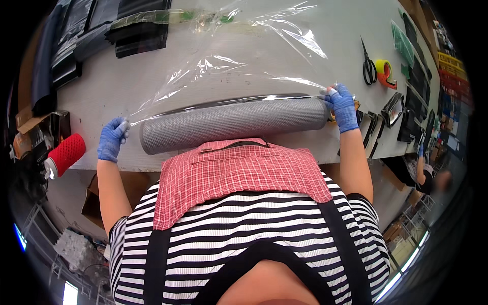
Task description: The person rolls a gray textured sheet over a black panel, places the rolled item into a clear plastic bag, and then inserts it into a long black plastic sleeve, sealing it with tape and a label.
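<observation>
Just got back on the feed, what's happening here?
A person's gloved left hand and right hand each pinch clear film, pulled out between them. A textured grey roll lies at the table's near edge, between the hands. Scissors lie off to the right.

Roll lying crosswise on near edge of tabletop, right before you. Plastic film reaching from far side to roll, near corners in your left hand and right hand. Scissors far right, tape dispenser just right of them. Dark sheets far left. Cylinder left of your left hand.
</observation>
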`<state>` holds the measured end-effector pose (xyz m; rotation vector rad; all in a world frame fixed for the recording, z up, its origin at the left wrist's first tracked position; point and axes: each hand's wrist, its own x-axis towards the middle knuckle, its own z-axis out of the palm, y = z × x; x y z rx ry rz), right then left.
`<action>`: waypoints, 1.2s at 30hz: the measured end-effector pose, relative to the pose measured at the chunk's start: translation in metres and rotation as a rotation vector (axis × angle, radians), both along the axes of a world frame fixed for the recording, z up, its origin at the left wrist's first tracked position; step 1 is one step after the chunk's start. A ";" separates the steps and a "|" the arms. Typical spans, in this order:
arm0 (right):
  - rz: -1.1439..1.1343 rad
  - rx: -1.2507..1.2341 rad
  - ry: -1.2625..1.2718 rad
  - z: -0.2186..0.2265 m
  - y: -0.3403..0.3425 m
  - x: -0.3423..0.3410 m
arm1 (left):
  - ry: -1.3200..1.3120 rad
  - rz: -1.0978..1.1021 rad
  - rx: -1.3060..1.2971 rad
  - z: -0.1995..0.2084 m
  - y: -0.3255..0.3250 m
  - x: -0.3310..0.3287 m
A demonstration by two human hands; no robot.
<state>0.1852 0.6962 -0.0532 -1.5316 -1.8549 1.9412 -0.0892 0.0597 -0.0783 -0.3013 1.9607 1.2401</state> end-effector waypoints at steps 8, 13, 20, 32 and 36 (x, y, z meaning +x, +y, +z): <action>0.479 0.695 -0.244 -0.019 -0.007 0.011 | 0.220 0.099 -0.103 -0.021 0.008 0.017; 0.641 0.857 -0.283 -0.019 -0.005 0.017 | 0.354 0.140 -0.100 -0.028 0.010 0.033; 0.605 0.590 -0.182 -0.031 0.006 0.035 | 0.465 0.132 -0.082 -0.034 0.011 0.040; 0.473 0.629 -0.240 -0.033 0.002 0.060 | 0.015 0.644 0.570 -0.013 0.062 0.030; 0.358 0.499 -0.259 -0.035 0.002 0.064 | 0.007 0.870 0.649 -0.031 0.074 0.040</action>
